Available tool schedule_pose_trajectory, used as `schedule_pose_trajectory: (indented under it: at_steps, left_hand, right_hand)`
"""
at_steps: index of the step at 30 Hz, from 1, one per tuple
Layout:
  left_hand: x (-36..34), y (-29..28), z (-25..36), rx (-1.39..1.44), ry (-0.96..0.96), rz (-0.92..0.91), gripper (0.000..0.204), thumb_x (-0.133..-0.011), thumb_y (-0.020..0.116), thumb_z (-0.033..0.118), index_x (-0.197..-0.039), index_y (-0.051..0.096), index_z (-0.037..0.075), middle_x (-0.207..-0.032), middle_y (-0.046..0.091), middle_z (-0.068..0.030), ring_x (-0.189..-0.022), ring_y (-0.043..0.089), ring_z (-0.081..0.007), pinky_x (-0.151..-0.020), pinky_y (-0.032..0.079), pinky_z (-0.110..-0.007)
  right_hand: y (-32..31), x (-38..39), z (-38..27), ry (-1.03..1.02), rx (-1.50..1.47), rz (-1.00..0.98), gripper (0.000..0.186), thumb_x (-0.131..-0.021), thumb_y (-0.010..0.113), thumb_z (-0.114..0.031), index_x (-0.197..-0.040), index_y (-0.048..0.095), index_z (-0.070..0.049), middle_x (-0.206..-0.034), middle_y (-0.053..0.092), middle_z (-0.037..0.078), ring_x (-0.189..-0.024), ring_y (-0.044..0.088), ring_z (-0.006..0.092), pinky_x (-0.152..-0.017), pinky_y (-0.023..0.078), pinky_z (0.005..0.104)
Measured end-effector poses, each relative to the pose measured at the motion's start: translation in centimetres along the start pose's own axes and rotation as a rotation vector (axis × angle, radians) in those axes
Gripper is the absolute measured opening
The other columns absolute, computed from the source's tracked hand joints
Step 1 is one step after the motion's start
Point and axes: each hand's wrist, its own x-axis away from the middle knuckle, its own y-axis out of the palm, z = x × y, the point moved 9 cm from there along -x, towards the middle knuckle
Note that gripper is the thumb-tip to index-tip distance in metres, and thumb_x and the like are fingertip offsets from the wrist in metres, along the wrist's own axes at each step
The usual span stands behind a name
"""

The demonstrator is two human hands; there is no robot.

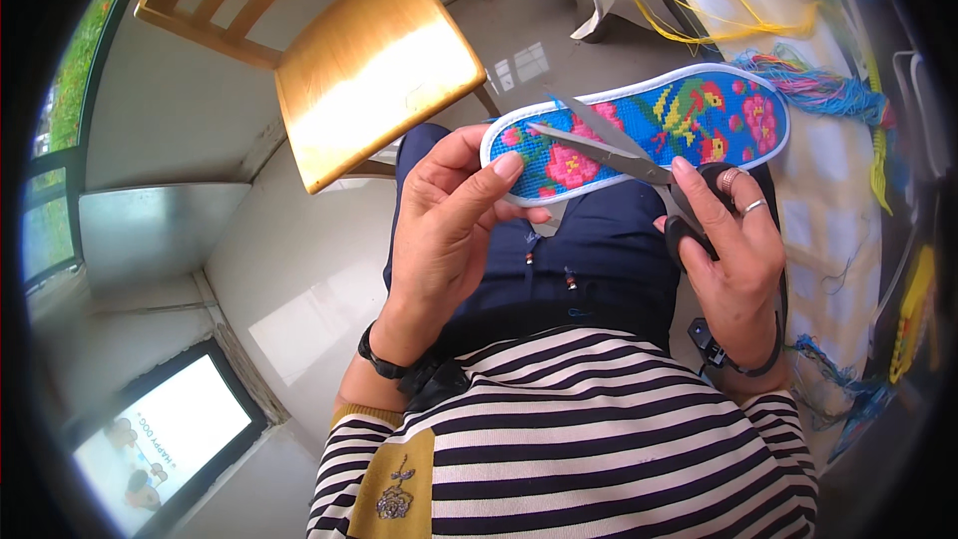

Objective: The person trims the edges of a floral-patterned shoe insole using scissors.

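An embroidered insole [639,110], blue with pink flowers, yellow-green birds and a white edging, is held up above my lap. My left hand [449,205] pinches its left end, thumb on the stitched face and fingers behind. In my right hand [733,250] is a pair of scissors [624,160] with black handles, fingers through the loops. The spread blades lie over the left half of the insole, one tip near a bit of blue thread at its upper edge. Whether the blades touch the thread I cannot tell.
A wooden chair [379,70] stands ahead to the left. At the right, a cloth-covered table [818,210] bears a bundle of blue and pink threads [823,90] and a loop of yellow thread [689,35]. A mat with cartoon pictures [170,449] lies at lower left.
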Motion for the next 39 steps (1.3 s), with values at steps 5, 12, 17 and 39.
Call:
schedule_pose_trajectory:
  at_steps: [5,12,17,39]
  left_hand:
    - [-0.1,-1.1,-0.4,0.038,0.002,0.015,0.022,-0.088,0.059,0.008,-0.108,0.058,-0.001,-0.101,0.064,-0.0115,-0.085,0.065,-0.0169,-0.065,0.057,-0.031]
    - [0.2,-3.6,-0.5,0.114,0.006,0.112,0.020,-0.088,0.058,0.007,-0.106,0.055,0.000,-0.102,0.063,-0.0111,-0.087,0.065,-0.0184,-0.069,0.057,-0.034]
    - [0.1,-5.4,-0.2,0.128,0.011,0.136,0.018,-0.088,0.058,0.007,-0.104,0.054,0.001,-0.101,0.063,-0.0115,-0.088,0.065,-0.0192,-0.070,0.057,-0.035]
    - [-1.8,-6.5,-0.7,0.213,-0.107,-0.098,0.014,-0.084,0.063,0.004,-0.097,0.060,-0.002,-0.088,0.064,-0.0070,-0.075,0.062,-0.0111,-0.065,0.055,-0.026]
  right_hand:
    - [0.5,-1.1,0.1,0.012,-0.014,-0.024,0.067,-0.056,0.070,0.012,-0.119,0.062,-0.009,-0.098,0.052,0.017,-0.081,0.057,0.0307,-0.064,0.049,0.0354]
    - [2.4,-2.0,-0.6,-0.004,-0.091,-0.058,0.063,-0.058,0.072,0.011,-0.117,0.063,-0.007,-0.095,0.052,0.018,-0.078,0.057,0.0293,-0.062,0.049,0.0347]
    - [4.7,-1.8,-1.9,-0.069,-0.054,-0.097,0.069,-0.053,0.072,0.010,-0.119,0.062,-0.008,-0.098,0.051,0.017,-0.078,0.055,0.0274,-0.060,0.048,0.0320]
    - [5.2,-3.0,-3.6,0.126,0.010,-0.047,0.059,-0.060,0.072,0.011,-0.116,0.063,-0.006,-0.095,0.054,0.016,-0.079,0.059,0.0267,-0.064,0.049,0.0330]
